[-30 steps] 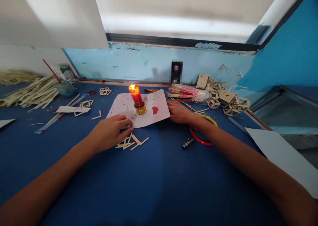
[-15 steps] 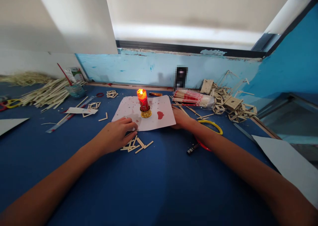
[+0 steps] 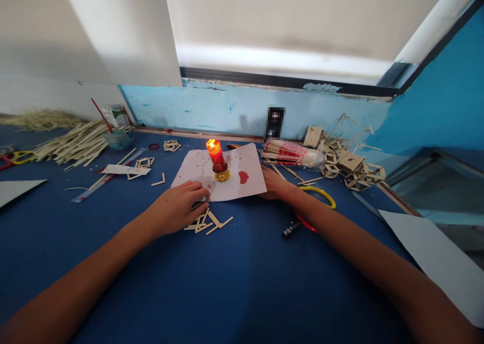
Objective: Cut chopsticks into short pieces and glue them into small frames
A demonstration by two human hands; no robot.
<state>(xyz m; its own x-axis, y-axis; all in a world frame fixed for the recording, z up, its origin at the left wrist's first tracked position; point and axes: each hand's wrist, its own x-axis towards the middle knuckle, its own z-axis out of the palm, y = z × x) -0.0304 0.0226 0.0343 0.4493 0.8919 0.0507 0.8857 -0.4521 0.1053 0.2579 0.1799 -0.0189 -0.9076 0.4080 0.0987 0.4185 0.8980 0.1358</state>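
A lit red candle stands, leaning a little left, in a gold holder on a white sheet of paper spotted with red wax. My left hand is closed at the paper's front left edge, fingers bent over it and thumb lower down. Just in front of that hand lie several short wooden sticks. At the right edge, which is bent up, my right hand grips the paper; its fingertips are hidden behind the sheet.
Yellow-and-red handled scissors lie partly under my right forearm. Behind them are a bag of red-tipped sticks and stick frames. At left are a stick pile, a glass jar and a small stick frame. A white sheet lies right.
The paper's far right part has risen slightly, covering more of the orange object behind it. Both hands stay in nearly the same places. The whole view has shifted slightly.
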